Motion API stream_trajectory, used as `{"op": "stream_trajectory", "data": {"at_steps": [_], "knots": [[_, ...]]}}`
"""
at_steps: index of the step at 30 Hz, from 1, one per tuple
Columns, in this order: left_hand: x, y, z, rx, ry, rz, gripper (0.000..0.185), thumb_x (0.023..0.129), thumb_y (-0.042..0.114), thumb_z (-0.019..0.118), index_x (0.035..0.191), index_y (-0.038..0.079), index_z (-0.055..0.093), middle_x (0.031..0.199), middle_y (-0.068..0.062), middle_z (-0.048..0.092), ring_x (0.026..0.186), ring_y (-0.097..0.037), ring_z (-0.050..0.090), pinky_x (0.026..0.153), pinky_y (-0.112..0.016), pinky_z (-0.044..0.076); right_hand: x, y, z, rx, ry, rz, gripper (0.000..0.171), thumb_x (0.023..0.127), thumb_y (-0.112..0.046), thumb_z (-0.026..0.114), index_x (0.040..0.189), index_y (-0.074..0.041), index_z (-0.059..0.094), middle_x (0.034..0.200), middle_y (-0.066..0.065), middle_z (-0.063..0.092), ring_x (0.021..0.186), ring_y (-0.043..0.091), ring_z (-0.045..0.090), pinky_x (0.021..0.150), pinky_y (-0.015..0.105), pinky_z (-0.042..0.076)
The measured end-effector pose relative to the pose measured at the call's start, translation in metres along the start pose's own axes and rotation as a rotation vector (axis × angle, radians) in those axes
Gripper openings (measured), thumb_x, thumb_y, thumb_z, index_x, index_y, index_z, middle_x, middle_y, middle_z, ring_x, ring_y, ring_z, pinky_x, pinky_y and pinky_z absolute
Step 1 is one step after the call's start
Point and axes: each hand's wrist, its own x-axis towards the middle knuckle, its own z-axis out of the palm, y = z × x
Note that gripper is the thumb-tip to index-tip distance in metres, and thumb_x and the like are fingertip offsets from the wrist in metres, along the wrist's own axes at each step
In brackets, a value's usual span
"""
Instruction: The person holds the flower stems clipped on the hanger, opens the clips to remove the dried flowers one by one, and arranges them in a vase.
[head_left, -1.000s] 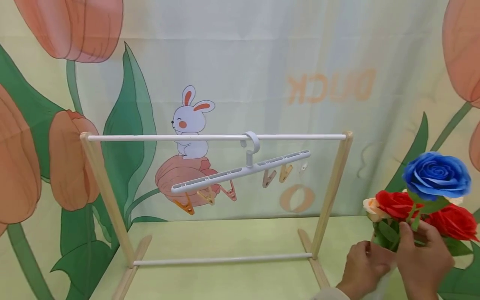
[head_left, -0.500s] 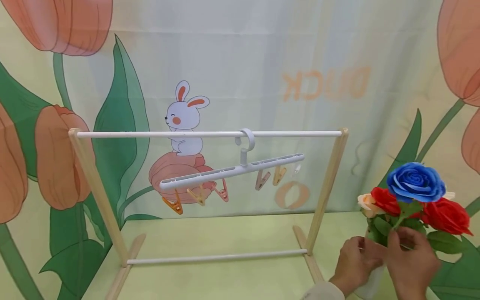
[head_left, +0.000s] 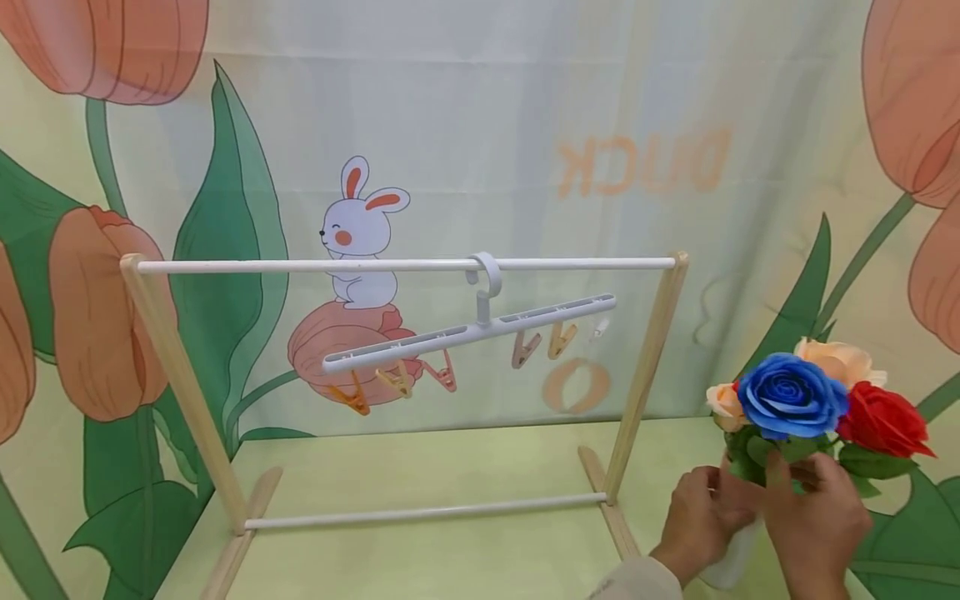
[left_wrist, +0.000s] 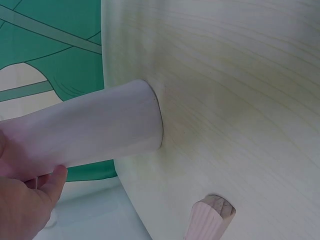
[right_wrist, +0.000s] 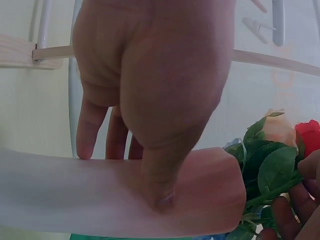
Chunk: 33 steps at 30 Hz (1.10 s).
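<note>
At the right of the head view, my left hand point(head_left: 697, 521) grips a tall white vase point(head_left: 731, 562) around its upper part. Its base meets the table in the left wrist view, where fingers of my left hand point(left_wrist: 22, 202) show on the vase wall point(left_wrist: 110, 120). My right hand point(head_left: 817, 517) pinches a stem just under the flowers; its fingertips are partly hidden. A blue rose point(head_left: 795, 396) faces me above that hand. Around it are a red rose point(head_left: 887, 419), a large peach rose point(head_left: 840, 362) and a small peach rose point(head_left: 725, 402). Green leaves point(right_wrist: 277, 167) spread over the vase mouth.
A wooden rack point(head_left: 648, 375) with a white top bar point(head_left: 300, 266) stands left of the hands. From the bar hangs a tilted grey hanger point(head_left: 480, 331) with several clips point(head_left: 441, 371). A printed curtain point(head_left: 480, 125) backs the pale table point(head_left: 420, 467).
The blue rose has come down and left, from above the bouquet to among the other roses, with my right hand. The left hand keeps its grip on the vase. The view has shifted slightly.
</note>
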Motion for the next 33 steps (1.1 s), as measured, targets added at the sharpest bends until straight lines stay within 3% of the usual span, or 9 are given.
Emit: {"op": "stream_trajectory", "data": {"at_steps": [4,11,14,17,19,21,24,28,33], "knots": [[0.001,0.000,-0.001,-0.009,-0.007,-0.014,0.041,0.079,0.033,0.088,0.111,0.023,0.064,0.095,0.016,0.058,0.085,0.006,0.051,0.075,-0.014,0.048,0.002,-0.003,-0.001,-0.030,-0.016,0.009,0.017,0.091,-0.013,0.067,0.088,0.003,0.069,0.087,0.024,0.072,0.068,-0.036,0.026,0.066,0.023,0.033],[0.004,0.003,-0.002,-0.029,-0.021,-0.048,0.039,0.080,0.031,0.088,0.110,0.024,0.064,0.096,0.016,0.058,0.085,0.005,0.052,0.075,-0.017,0.050,0.005,-0.005,-0.002,-0.025,-0.065,0.063,0.023,0.094,-0.019,0.068,0.099,0.004,0.072,0.093,0.029,0.073,0.064,-0.036,0.022,0.076,0.049,0.038],[0.004,0.003,-0.003,-0.018,-0.024,-0.046,0.039,0.080,0.031,0.088,0.111,0.024,0.065,0.097,0.015,0.059,0.086,0.005,0.053,0.076,-0.017,0.050,0.006,-0.006,-0.002,-0.033,-0.079,0.098,0.025,0.094,-0.022,0.068,0.101,0.002,0.072,0.088,0.026,0.073,0.062,-0.033,0.026,0.073,0.038,0.041],[0.003,0.003,-0.002,-0.014,-0.033,-0.047,0.039,0.081,0.032,0.087,0.111,0.024,0.064,0.097,0.016,0.059,0.086,0.005,0.053,0.075,-0.017,0.050,0.008,-0.005,-0.002,-0.077,-0.095,0.106,0.026,0.094,-0.022,0.068,0.102,0.002,0.073,0.086,0.026,0.073,0.059,-0.010,0.050,0.063,0.032,0.040],[0.002,0.002,-0.002,-0.006,-0.031,-0.044,0.039,0.081,0.032,0.087,0.112,0.025,0.064,0.098,0.016,0.059,0.086,0.005,0.053,0.076,-0.016,0.050,0.008,-0.004,-0.003,-0.109,-0.151,0.128,0.031,0.094,-0.025,0.066,0.103,0.004,0.072,0.091,0.029,0.073,0.065,0.016,0.063,0.063,0.037,0.043],[0.002,0.001,-0.001,0.008,-0.022,-0.033,0.040,0.081,0.032,0.088,0.111,0.025,0.063,0.097,0.016,0.058,0.086,0.005,0.053,0.076,-0.016,0.049,0.007,-0.001,-0.001,-0.134,-0.182,0.098,0.031,0.092,-0.026,0.067,0.098,0.005,0.072,0.087,0.029,0.072,0.070,0.036,0.064,0.062,0.048,0.041],[0.001,0.000,-0.001,0.035,-0.009,-0.004,0.040,0.080,0.033,0.087,0.111,0.025,0.063,0.096,0.016,0.058,0.086,0.005,0.052,0.076,-0.015,0.048,0.005,0.006,0.001,-0.159,-0.262,0.076,0.033,0.088,-0.028,0.071,0.090,0.004,0.072,0.081,0.026,0.073,0.075,0.042,0.066,0.062,0.050,0.040],[0.000,0.000,-0.003,0.056,-0.008,0.036,0.040,0.081,0.036,0.086,0.112,0.024,0.063,0.096,0.016,0.059,0.086,0.005,0.052,0.075,-0.013,0.047,0.004,0.011,0.000,-0.177,-0.289,0.027,0.033,0.082,-0.024,0.074,0.081,0.009,0.070,0.074,0.027,0.071,0.076,0.050,0.065,0.061,0.055,0.043],[0.000,0.000,-0.003,0.051,-0.023,0.022,0.040,0.082,0.037,0.085,0.113,0.025,0.062,0.097,0.016,0.059,0.086,0.005,0.052,0.076,-0.014,0.048,0.004,0.006,-0.004,-0.035,-0.240,0.117,0.050,0.083,-0.020,0.073,0.119,0.012,0.058,0.107,0.037,0.066,0.101,0.057,0.059,0.079,0.071,0.043]]}}
